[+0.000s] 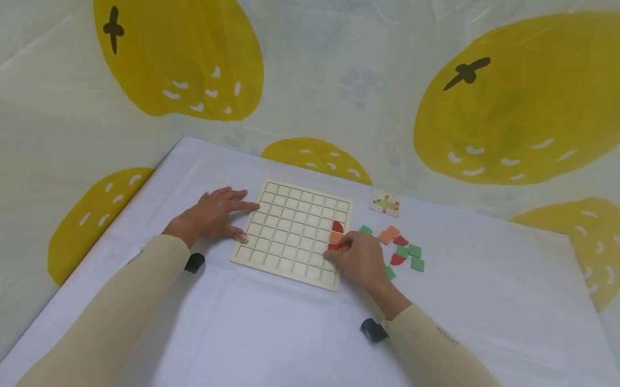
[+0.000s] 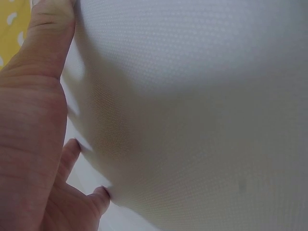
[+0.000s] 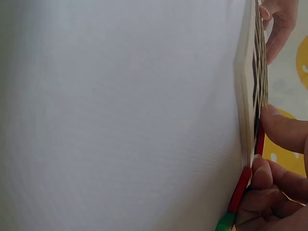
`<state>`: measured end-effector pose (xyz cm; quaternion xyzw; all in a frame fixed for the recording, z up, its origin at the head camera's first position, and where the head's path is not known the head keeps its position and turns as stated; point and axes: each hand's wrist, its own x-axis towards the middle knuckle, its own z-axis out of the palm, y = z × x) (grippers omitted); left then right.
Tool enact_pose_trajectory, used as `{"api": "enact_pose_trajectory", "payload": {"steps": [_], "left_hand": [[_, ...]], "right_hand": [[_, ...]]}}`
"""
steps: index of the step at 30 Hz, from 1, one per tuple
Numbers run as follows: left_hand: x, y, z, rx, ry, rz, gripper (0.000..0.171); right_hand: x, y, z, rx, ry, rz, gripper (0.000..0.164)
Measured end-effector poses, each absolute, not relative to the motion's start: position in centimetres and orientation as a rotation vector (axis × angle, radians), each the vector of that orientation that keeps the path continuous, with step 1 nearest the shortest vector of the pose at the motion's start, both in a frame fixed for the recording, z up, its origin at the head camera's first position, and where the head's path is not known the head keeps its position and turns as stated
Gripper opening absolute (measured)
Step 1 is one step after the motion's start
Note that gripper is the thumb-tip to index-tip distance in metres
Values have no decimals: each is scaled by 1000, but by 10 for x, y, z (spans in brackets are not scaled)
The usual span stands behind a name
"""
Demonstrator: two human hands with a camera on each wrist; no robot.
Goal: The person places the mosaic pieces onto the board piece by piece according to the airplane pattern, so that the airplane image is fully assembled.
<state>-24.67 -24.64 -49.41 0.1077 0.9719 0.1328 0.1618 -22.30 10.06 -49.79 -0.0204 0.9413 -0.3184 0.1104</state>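
A pale wooden board with a square grid of recesses lies on the white table. Along its right edge sit a red quarter-circle tile and an orange square tile. Just below them, my right hand pinches another red tile between thumb and fingers at the board; fingers partly cover its shape. The right wrist view shows this red tile close to the thumb. My left hand is spread, index finger and thumb touching the board's left edge. In the left wrist view, its fingers extend.
Right of the board lie several loose tiles, including a green square, an orange tile and a red quarter-circle. Behind them is a small pattern card. A patterned sheet rises behind the table.
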Motion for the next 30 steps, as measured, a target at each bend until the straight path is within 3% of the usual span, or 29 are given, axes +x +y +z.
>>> {"api": "enact_pose_trajectory", "payload": {"steps": [10, 30], "left_hand": [[-245, -243, -491, 301, 2774, 383, 88], [-244, -244, -492, 315, 2776, 374, 87]], "right_hand": [[-225, 108, -495, -115, 2718, -1003, 30], [-226, 117, -491, -187, 2741, -1044, 22]]}}
